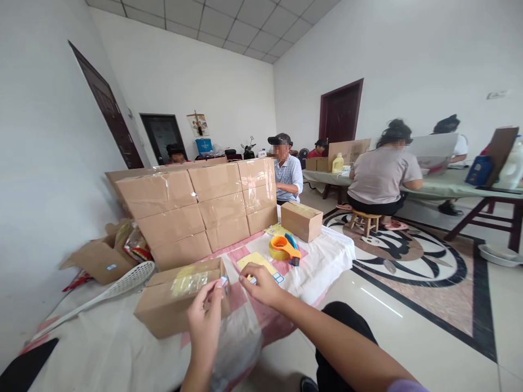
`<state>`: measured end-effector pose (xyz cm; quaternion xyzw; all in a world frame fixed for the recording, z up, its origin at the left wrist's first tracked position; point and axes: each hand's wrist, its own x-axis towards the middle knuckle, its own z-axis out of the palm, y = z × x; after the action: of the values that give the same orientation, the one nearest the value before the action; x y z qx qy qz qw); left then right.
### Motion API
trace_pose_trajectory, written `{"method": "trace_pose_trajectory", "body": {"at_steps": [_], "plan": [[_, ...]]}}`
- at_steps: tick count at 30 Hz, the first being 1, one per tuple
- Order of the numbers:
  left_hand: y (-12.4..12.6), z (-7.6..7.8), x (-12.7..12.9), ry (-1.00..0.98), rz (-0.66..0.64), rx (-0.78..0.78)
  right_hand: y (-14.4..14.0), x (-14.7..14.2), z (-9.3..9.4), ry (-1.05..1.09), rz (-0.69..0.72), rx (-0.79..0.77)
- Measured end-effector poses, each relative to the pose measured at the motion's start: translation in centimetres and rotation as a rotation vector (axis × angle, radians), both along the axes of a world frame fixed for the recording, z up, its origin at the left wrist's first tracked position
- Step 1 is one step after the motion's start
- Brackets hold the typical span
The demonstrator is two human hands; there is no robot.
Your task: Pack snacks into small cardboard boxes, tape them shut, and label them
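My left hand (206, 313) pinches a small white-and-blue label (223, 280) between thumb and forefinger, over the right end of a taped cardboard box (171, 296). Close by on the right, my right hand (261, 284) has its thumb and fingers drawn together; what lies between them, if anything, is hidden. Beneath and behind that hand is a yellow label sheet (255, 261) with blue-edged labels (278, 277) at its corner. An orange tape dispenser (281, 246) with a roll of tape sits beyond the sheet.
Stacked cardboard boxes (220, 198) form a wall across the cloth-covered table (322, 261). A single box (302, 220) stands at the right. On the left lie a white plastic strainer (126, 280) and an open carton (102, 253). Several people work nearby.
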<state>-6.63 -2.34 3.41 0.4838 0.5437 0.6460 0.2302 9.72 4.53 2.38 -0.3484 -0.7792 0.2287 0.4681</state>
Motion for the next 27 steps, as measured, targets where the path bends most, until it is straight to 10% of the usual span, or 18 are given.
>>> {"method": "trace_pose_trajectory", "body": {"at_steps": [14,27], "plan": [[0.6,-1.9,3.0,-0.087,-0.123,0.033,-2.8,-1.8,-1.2,0.679,0.295,-0.399],[1.6,-2.0,1.4,0.438,0.114,0.339,-2.3,1.1,0.7,0.202,0.219,0.073]]}}
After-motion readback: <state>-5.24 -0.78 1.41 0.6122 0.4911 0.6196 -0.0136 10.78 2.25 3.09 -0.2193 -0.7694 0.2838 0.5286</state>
